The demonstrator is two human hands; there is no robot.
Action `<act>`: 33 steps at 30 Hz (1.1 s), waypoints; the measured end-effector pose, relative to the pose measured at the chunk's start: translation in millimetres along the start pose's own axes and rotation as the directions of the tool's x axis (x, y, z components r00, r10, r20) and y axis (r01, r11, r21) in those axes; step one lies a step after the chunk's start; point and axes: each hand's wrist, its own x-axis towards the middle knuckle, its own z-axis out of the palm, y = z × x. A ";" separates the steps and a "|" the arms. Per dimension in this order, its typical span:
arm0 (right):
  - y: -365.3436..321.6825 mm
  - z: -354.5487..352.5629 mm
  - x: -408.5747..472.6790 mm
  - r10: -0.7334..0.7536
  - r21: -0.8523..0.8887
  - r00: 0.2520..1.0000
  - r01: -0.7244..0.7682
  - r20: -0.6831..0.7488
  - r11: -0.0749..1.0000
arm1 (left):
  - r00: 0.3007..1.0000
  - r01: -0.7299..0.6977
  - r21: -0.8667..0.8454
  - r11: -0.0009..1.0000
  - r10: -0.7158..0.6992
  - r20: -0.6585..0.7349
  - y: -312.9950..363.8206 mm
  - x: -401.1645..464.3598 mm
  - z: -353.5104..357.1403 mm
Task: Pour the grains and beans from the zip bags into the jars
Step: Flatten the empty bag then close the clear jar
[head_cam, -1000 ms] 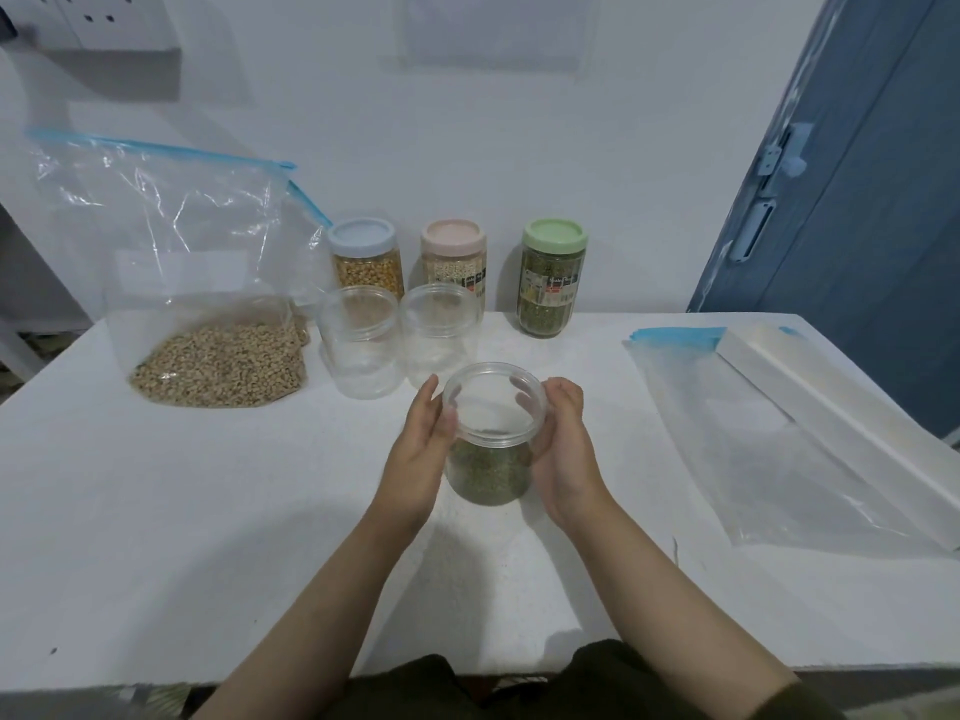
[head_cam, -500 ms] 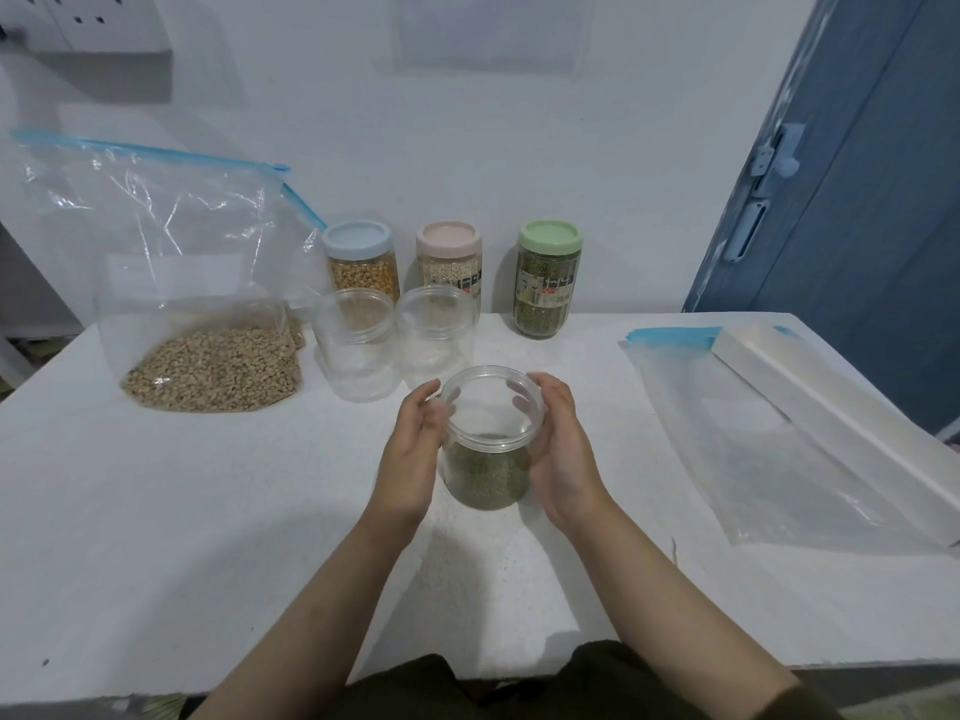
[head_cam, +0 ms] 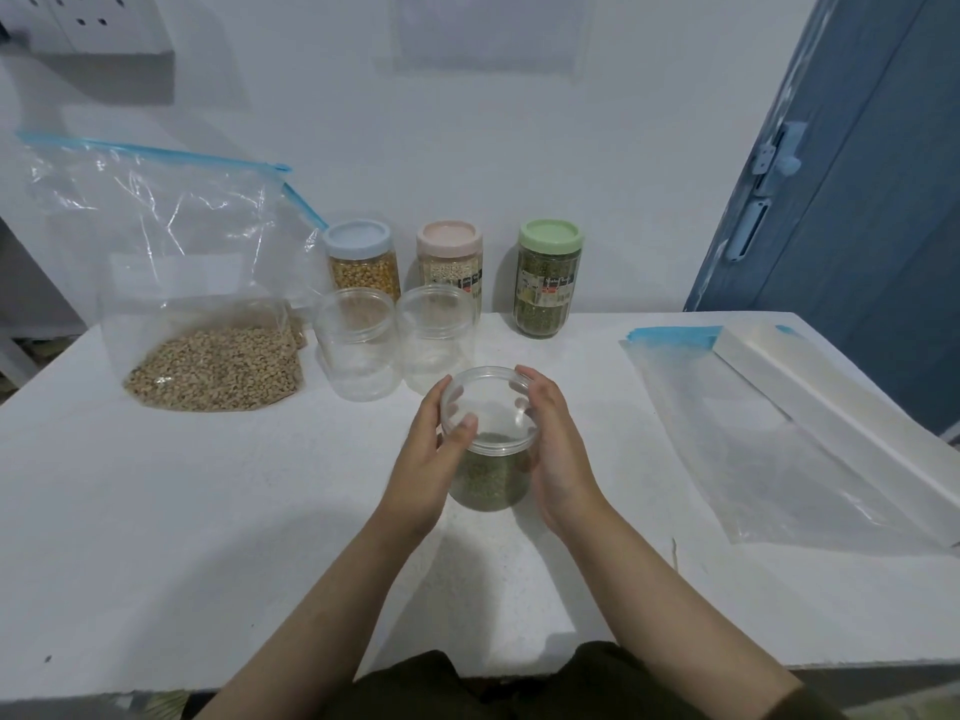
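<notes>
A clear jar [head_cam: 488, 483], part filled with small green beans, stands on the white table [head_cam: 156, 537] in front of me. A clear lid [head_cam: 488, 407] sits on top of it. My left hand [head_cam: 426, 465] grips the jar's left side, thumb resting on the lid. My right hand [head_cam: 558, 459] grips the right side, fingers curled over the lid's far rim. At the back left stands a blue-zipped bag [head_cam: 171, 241] with tan grains [head_cam: 208, 366] in its bottom. Two empty clear jars [head_cam: 356, 350] [head_cam: 436, 345] stand beside it, open-topped.
Three lidded jars stand by the wall: blue-lidded [head_cam: 363, 262], pink-lidded [head_cam: 449, 257] and green-lidded [head_cam: 545, 283]. An empty zip bag [head_cam: 753, 449] lies flat at the right, with a long white box [head_cam: 831, 407] on its far edge. A blue door [head_cam: 857, 200] stands at the right.
My left thumb has come up onto the lid and my right fingers have curled further over its far rim. The jar stays in the same spot.
</notes>
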 end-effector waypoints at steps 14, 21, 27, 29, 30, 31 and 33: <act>-18.5 -43.7 58.6 -0.175 -0.344 0.978 0.125 -0.118 0.931 | 0.998 -0.070 0.118 0.991 0.068 0.020 3.2 63.4 55.2; -38.0 -68.1 126.1 -0.195 -0.500 0.976 0.121 -0.098 0.858 | 0.995 -0.089 0.233 0.968 0.095 -0.013 5.9 137.3 79.3; -45.0 -73.2 154.8 -0.195 -0.526 0.976 0.119 -0.092 0.842 | 0.998 -0.012 0.272 0.962 0.028 -0.055 6.0 169.3 88.6; -47.9 -73.7 156.4 -0.195 -0.552 0.976 0.111 -0.095 0.826 | 0.997 -0.008 0.317 0.948 0.032 -0.071 11.7 166.9 89.9; -49.5 -73.4 154.4 -0.219 -0.570 0.970 0.119 -0.108 0.813 | 0.995 -0.020 0.347 0.938 0.054 -0.089 15.6 163.3 89.7; -51.1 -72.6 150.6 -0.267 -0.585 0.956 0.148 -0.123 0.798 | 0.989 -0.035 0.370 0.928 0.086 -0.121 20.9 157.6 88.9; -55.0 -67.1 138.3 -0.413 -0.570 0.902 0.276 -0.124 0.774 | 0.962 -0.111 0.417 0.902 0.203 -0.181 28.1 145.7 84.2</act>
